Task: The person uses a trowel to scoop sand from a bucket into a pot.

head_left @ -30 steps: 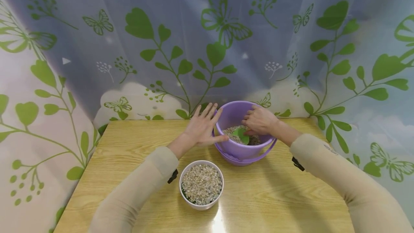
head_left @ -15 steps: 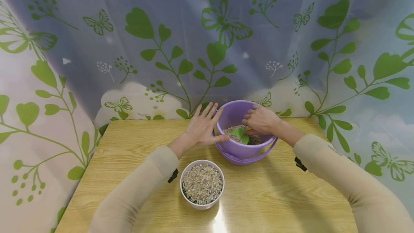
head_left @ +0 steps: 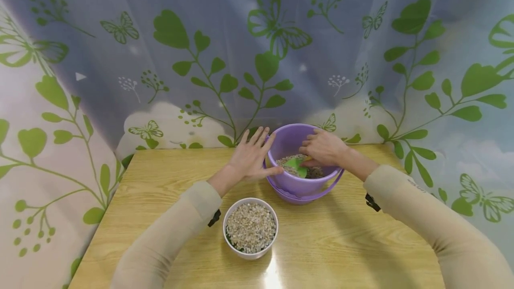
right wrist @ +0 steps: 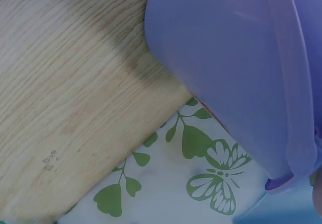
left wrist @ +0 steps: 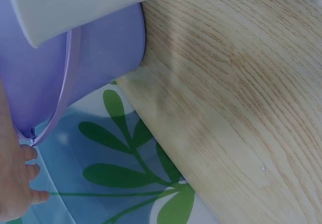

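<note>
A purple bucket [head_left: 303, 187] stands at the back of the table, with pale grains [head_left: 285, 161] in its bottom. My right hand [head_left: 324, 148] reaches inside over the right rim, fingers curled round the yellow handle of a small green shovel [head_left: 296, 167]. The shovel's blade lies in the grains. My left hand [head_left: 250, 157] has its fingers spread straight against the bucket's left rim. In front of the bucket is a white bowl [head_left: 250, 257] heaped with the same kind of grains. In the left wrist view the fingertips of the left hand [left wrist: 17, 183] show beside the bucket [left wrist: 108, 48].
The wooden table [head_left: 160, 168] ends at a patterned curtain [head_left: 225, 21] with green leaves and butterflies. The bucket's purple handle [head_left: 327, 191] hangs down along its front. The bowl sits near the left forearm.
The green shovel blade has shifted slightly and tilted in the grains, showing a bit more of its yellow handle. Both hands, the bucket and the bowl stay nearly where they were.
</note>
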`<state>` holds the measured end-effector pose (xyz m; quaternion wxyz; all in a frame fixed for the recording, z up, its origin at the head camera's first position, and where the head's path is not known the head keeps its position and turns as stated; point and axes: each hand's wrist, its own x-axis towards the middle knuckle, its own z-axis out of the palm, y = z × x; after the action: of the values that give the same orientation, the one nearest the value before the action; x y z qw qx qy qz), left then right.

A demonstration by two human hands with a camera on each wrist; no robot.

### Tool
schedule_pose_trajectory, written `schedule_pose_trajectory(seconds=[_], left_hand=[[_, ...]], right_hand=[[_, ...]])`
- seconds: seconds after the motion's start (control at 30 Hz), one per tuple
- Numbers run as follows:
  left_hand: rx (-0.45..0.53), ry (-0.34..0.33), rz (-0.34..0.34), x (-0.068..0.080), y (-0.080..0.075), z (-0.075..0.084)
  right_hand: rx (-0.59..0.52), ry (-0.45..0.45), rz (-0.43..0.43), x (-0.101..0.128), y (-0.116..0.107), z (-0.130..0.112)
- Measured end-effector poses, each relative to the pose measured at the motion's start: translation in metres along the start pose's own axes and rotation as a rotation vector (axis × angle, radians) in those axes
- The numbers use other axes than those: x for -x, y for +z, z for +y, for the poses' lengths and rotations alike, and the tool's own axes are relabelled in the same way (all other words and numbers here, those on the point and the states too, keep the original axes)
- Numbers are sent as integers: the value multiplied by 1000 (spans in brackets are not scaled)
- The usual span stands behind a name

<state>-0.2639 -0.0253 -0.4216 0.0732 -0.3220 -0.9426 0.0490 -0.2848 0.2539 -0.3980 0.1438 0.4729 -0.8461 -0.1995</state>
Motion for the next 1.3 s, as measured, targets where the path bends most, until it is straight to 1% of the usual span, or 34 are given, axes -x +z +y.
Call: schedule_pose_trajectory(seconds=[0.27,0.6,0.77,1.07,1.17,1.3], left_hand=[[-9,6,-10,-1,0,-2],[-5,3,-3,-2,2,-3],[-8,8,3,-2,3,-4],[-6,9,-8,-2,1,-4],[-9,14,7,-1,1,-4],[-6,16,11,0,1,-4]], right_hand=[[-7,-8,-4,-2,-2,1],[-21,-3,-1,-1,-4,1],[-30,-6,18,-1,-4,2],[-83,7,13,4,-4,6],[-84,12,24,5,-4,8],[-72,-1,71,7,-5,10]])
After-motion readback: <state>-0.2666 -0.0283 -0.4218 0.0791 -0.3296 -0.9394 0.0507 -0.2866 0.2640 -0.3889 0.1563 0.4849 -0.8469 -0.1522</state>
